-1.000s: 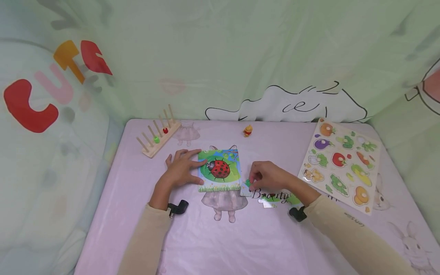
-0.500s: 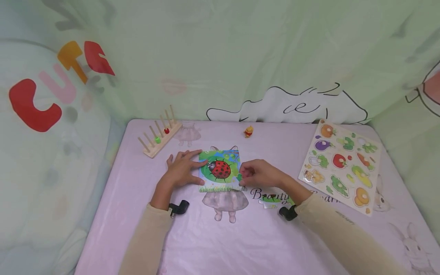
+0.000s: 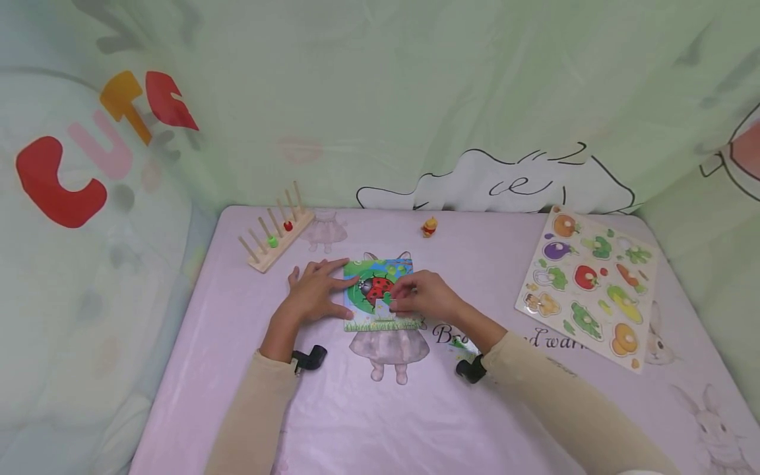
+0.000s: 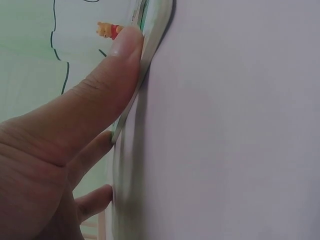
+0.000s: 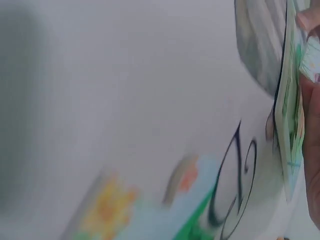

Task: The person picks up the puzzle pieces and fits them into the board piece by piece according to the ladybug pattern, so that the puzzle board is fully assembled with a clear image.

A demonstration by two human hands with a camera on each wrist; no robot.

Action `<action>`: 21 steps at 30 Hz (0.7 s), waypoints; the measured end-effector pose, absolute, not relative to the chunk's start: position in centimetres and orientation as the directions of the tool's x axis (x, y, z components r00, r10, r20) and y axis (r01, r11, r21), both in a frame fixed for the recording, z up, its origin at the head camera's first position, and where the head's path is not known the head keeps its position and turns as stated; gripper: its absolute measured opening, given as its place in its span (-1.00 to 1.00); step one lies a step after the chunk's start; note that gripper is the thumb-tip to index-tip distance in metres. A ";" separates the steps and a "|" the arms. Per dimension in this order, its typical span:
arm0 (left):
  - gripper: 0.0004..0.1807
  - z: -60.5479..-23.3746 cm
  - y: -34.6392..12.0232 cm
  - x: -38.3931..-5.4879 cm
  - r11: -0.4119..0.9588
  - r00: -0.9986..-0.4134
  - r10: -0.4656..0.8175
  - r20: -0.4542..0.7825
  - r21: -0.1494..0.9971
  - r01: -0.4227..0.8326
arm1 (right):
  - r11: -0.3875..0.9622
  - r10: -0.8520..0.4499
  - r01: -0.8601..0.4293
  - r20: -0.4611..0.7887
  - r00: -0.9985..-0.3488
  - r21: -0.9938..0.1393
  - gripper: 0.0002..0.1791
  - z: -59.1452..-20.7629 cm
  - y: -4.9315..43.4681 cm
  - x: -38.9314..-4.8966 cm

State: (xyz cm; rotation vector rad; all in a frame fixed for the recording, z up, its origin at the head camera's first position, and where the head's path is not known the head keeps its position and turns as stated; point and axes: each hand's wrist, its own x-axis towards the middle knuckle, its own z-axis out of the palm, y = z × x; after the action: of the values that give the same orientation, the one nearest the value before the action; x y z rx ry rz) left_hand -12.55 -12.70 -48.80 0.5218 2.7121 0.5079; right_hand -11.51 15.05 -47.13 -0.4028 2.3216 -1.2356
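Note:
A square ladybug jigsaw puzzle (image 3: 362, 307) lies in its board on the table. My left hand (image 3: 315, 290) rests on its left side with fingers spread; in the left wrist view the thumb (image 4: 115, 70) presses on the board's edge (image 4: 156, 42). Over the lower middle of the picture, my right hand (image 3: 424, 297) pinches a pale puzzle piece (image 3: 383, 310) between thumb and fingers. The right wrist view shows this piece (image 5: 311, 60) just above the board (image 5: 289, 115). Loose puzzle pieces (image 3: 460, 344) lie on the table, partly hidden by the right wrist.
A wooden peg rack (image 3: 279, 244) with a green and a red bead stands at the back left. A small bear figurine (image 3: 429, 227) stands behind the puzzle. A vegetable knob board (image 3: 588, 287) lies at the right. A printed curtain (image 3: 380, 99) hangs behind the table.
My right hand has carried the puzzle piece leftward, from beside the board's lower right corner to over the ladybug picture. The left hand stays in place on the board.

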 end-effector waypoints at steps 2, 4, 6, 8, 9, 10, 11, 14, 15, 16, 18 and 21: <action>-0.11 -48.8 -12.7 -12.6 0.868 -0.877 0.410 -0.249 0.401 0.292 | 0.538 -0.463 -0.012 -0.283 -0.840 -0.843 -0.84 -47.2 14.5 -11.5; -0.11 -48.9 -12.8 -12.6 0.867 -0.876 0.413 -0.247 0.400 0.296 | 0.542 -0.458 -0.001 -0.295 -0.839 -0.840 -0.83 -47.1 13.9 -11.5; -0.12 -48.9 -12.8 -12.6 0.866 -0.875 0.416 -0.247 0.400 0.300 | 0.555 -0.451 -0.001 -0.300 -0.841 -0.832 -0.82 -47.0 13.4 -11.5; -0.12 -48.9 -12.9 -12.7 0.866 -0.874 0.419 -0.246 0.400 0.302 | 0.577 -0.443 -0.018 -0.294 -0.847 -0.816 -0.83 -46.9 12.9 -11.6; -0.12 -48.9 -12.9 -12.7 0.865 -0.874 0.419 -0.247 0.401 0.301 | 0.579 -0.438 -0.015 -0.296 -0.849 -0.815 -0.83 -46.8 12.7 -11.6; -0.12 -48.9 -12.9 -12.7 0.865 -0.874 0.419 -0.246 0.402 0.301 | 0.577 -0.434 -0.006 -0.300 -0.849 -0.817 -0.84 -46.8 12.5 -11.7; -0.12 -48.8 -12.9 -12.7 0.864 -0.874 0.419 -0.246 0.403 0.301 | 0.576 -0.430 -0.004 -0.299 -0.852 -0.817 -0.85 -46.7 12.3 -11.7; -0.13 -48.7 -13.0 -12.6 0.864 -0.874 0.419 -0.247 0.405 0.300 | 0.549 -0.422 0.030 -0.309 -0.852 -0.835 -0.88 -46.7 11.7 -11.7; -0.13 -48.7 -13.0 -12.6 0.863 -0.873 0.420 -0.247 0.407 0.300 | 0.545 -0.415 0.045 -0.316 -0.853 -0.837 -0.89 -46.7 11.6 -11.7; -0.13 -48.7 -13.0 -12.6 0.862 -0.873 0.421 -0.246 0.409 0.300 | 0.542 -0.411 0.052 -0.319 -0.854 -0.839 -0.89 -46.8 11.4 -11.7; -0.13 -48.7 -13.0 -12.6 0.860 -0.873 0.423 -0.244 0.412 0.301 | 0.542 -0.399 0.068 -0.328 -0.856 -0.838 -0.90 -46.9 11.1 -11.8; -0.13 -48.7 -13.0 -12.6 0.860 -0.872 0.426 -0.241 0.409 0.306 | 0.568 -0.379 0.066 -0.332 -0.864 -0.821 -0.91 -47.1 10.7 -11.9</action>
State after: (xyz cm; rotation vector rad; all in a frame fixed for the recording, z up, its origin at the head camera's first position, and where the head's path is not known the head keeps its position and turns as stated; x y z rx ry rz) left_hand -12.61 -12.97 -48.71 0.5490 2.7093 0.5191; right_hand -11.92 10.73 -47.08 -0.2510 2.3236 -1.2447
